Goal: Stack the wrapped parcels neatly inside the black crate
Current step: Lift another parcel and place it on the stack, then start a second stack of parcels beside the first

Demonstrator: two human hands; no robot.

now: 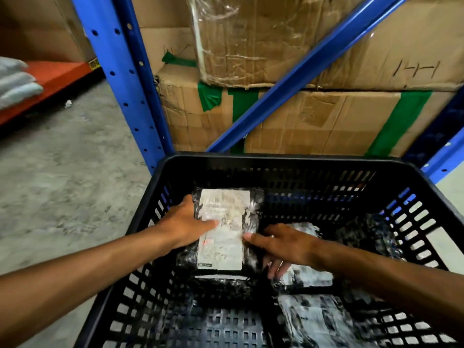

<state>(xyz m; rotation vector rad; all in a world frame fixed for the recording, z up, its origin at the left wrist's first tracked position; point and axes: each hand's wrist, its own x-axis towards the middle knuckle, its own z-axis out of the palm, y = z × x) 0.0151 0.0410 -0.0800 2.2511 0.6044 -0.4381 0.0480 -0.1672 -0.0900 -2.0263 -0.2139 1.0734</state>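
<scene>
A black slatted crate [276, 163] fills the lower frame. Inside, at its left, a black-wrapped parcel with a white label [222, 244] lies flat on top of another dark parcel. My left hand [187, 223] grips its left edge, thumb on the label. My right hand [281, 243] holds its right edge, thumb on top and fingers curled below. A second labelled parcel [311, 276] lies under my right wrist. A third parcel [316, 320] lies nearer me, and a dark parcel [369, 234] rests by the right wall.
Behind the crate stand blue rack uprights [120, 79] and a diagonal brace [296, 71], with taped cardboard boxes [313, 121] stacked behind them. An orange shelf beam [50, 79] with pale bundles [15, 81] runs at the far left. Grey concrete floor [62, 177] lies to the left.
</scene>
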